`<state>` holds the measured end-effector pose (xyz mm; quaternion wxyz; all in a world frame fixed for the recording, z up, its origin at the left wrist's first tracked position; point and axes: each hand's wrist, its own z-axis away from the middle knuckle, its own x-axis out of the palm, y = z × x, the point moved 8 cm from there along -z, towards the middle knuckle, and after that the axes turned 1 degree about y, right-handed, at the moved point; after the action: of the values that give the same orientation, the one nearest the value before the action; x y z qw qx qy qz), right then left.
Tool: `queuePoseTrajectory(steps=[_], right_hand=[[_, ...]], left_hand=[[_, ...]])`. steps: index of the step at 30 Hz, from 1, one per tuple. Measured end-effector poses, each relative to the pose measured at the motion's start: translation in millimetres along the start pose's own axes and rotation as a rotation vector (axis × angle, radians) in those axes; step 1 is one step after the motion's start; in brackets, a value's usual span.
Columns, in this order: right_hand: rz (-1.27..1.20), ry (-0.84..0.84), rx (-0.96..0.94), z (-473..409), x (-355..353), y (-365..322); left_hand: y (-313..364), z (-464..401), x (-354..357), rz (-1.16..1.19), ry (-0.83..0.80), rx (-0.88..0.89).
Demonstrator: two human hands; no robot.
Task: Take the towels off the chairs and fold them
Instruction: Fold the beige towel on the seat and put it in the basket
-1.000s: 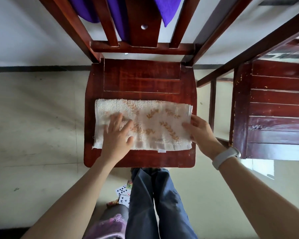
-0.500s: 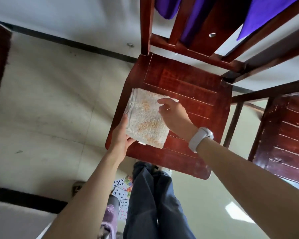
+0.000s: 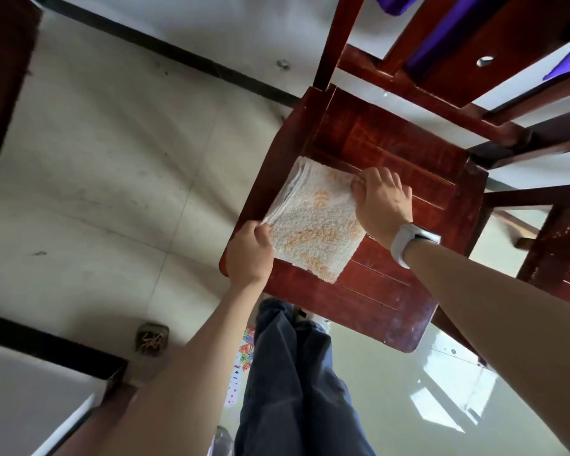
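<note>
Since the frame half a second ago, both hands have shifted on the towel [image 3: 313, 225]: the left hand [image 3: 250, 253] now pinches the stacked layers at the towel's left edge, fingers [image 3: 260, 230] curled round them, and the right hand [image 3: 380, 202] curls its fingers [image 3: 362, 184] onto the upper right corner. Folded small, the towel lies between the two hands on the chair seat [image 3: 375, 284], centre of the frame, near the seat's left edge. Risk, as a judgement: lifting by one pinched edge could let the loose layers slide apart and undo the fold, or drag the bundle off the seat onto the floor [image 3: 112, 176]. A purple cloth [image 3: 454, 31] hangs on the chair back, upper right.
</note>
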<state>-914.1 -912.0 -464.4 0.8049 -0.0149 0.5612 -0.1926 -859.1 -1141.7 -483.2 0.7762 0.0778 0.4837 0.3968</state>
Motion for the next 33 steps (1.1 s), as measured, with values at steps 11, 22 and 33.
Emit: queuePoseTrajectory(steps=[11,22,33], right_hand=[[0.228,0.180,-0.409,65,27,-39],[0.212,0.047,-0.361,61,72,-13],[-0.645,-0.266,0.638,109,79,33]], left_hand=[[69,-1,25,-0.587,-0.070,0.948],[58,-39,61,-0.890,-0.354,0.818],[126,-44,74,-0.799,-0.360,0.789]])
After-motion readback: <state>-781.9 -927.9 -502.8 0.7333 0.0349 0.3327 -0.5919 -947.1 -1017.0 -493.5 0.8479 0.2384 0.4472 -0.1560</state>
